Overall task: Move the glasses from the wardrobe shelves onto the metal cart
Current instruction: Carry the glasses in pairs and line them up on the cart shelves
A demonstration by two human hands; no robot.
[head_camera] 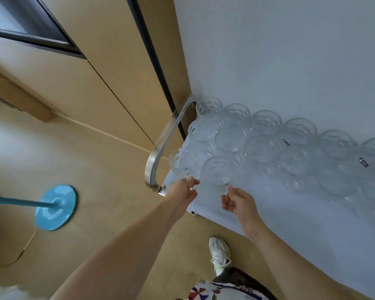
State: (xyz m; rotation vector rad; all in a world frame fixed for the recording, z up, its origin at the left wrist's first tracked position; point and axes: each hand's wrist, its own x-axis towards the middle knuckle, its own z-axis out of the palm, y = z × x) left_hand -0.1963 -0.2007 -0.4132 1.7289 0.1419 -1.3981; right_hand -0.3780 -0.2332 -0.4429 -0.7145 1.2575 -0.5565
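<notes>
Two bare forearms reach up from the bottom edge toward the metal cart (279, 213), pale top, person's white sneaker (220, 254) on the tan floor just below the cart edge. Left hand (182, 191) at the cart's near-left corner, fingers and thumb curled round the base of a clear glass (182, 163), glass blurred, sitting at or just above the cart edge, cannot tell if it touches the top. Right hand (236, 201) just beside it, fingers loosely bent and spread, holding nothing, fingertips right under a second glass (218, 172) that stands on the cart; contact unclear. Beyond them many more ribbed glasses (290, 144) packed rim to rim in rows along the far side against the white wall. Curved steel cart handle (160, 148) on the left end. Blue round-based stand (55, 207) on the floor well left. Wooden wardrobe panels (100, 68) farther back, top left
</notes>
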